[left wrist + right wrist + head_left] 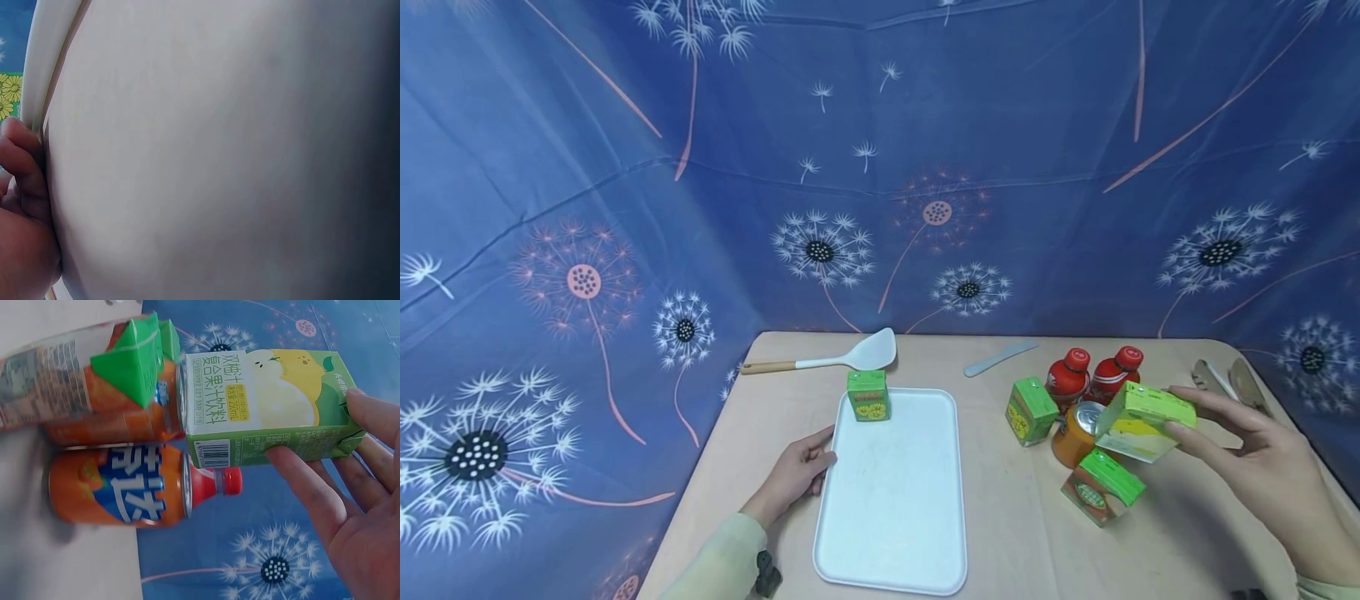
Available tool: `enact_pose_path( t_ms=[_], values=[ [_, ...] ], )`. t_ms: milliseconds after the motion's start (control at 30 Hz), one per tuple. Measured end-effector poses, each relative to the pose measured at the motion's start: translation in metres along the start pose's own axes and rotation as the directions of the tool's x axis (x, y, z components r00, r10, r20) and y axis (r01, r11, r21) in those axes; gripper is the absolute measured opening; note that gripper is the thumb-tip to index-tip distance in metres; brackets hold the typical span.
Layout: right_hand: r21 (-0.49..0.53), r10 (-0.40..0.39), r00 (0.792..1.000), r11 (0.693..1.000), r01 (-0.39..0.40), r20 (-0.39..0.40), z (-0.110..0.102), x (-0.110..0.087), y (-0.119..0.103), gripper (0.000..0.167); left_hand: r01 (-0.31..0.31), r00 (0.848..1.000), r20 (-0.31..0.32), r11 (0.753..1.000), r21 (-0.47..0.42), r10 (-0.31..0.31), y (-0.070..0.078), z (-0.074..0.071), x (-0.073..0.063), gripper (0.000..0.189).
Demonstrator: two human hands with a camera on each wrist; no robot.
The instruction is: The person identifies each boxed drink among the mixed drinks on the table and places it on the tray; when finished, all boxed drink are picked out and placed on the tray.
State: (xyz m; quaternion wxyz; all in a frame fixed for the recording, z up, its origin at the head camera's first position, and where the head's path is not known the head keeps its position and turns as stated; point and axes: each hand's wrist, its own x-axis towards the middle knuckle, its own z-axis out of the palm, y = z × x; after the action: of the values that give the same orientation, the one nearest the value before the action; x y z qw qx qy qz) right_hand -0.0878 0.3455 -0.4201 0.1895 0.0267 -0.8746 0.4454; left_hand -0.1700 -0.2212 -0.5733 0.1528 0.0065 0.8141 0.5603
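Note:
My right hand (1262, 467) grips a green-and-yellow juice carton (269, 406) between thumb and fingers, holding it above the table. In the head view this carton overlaps an orange soda can (1071, 442). Just in front of the can stands a brown-and-green drink carton (1097, 492). A green drink carton (1032, 410) with yellow flowers is left of the can. My left hand (797, 471) pinches the left rim of a white tray (891, 500). Near the tray's far left corner is another green flower carton (868, 396).
Two red bottles (1067, 375) stand behind the can. A white spatula (820, 360) with a wooden handle lies at the back left, a pale blue knife (1000, 358) at the back middle. Spoon-like utensils (1247, 387) lie at the far right. Patterned blue cloth (880, 167) surrounds the table.

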Motion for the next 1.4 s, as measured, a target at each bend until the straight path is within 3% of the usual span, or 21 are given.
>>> enact_pose_path(
  t_ms=[333, 600, 900, 1233, 1400],
  values=[
    [-0.021, -0.005, 0.999, 1.0, 0.005, 0.038, 0.022, 0.008, -0.009, 0.05, -0.005, 1.0, 0.001, 1.0, -0.002, 0.005, 0.0, 0.0, 0.0, 0.058],
    [0.014, -0.081, 0.995, 0.997, 0.08, 0.061, 0.042, 0.015, -0.022, 0.05, -0.015, 1.0, 0.006, 1.0, -0.012, 0.015, -0.001, 0.0, 0.0, 0.057],
    [0.085, -0.06, 0.992, 0.995, 0.051, 0.111, 0.06, 0.02, -0.034, 0.05, -0.016, 1.0, 0.001, 1.0, -0.007, 0.016, -0.002, 0.0, 0.001, 0.057],
    [0.041, -0.066, 0.984, 0.997, 0.06, 0.168, 0.088, 0.024, -0.04, 0.05, 0.003, 1.0, -0.006, 1.0, -0.006, -0.003, -0.002, 0.0, 0.0, 0.057],
    [0.07, -0.066, 0.98, 0.996, 0.053, 0.189, 0.104, 0.026, -0.039, 0.048, 0.005, 1.0, -0.008, 1.0, -0.006, -0.005, -0.002, 0.001, 0.0, 0.057]
  ],
)
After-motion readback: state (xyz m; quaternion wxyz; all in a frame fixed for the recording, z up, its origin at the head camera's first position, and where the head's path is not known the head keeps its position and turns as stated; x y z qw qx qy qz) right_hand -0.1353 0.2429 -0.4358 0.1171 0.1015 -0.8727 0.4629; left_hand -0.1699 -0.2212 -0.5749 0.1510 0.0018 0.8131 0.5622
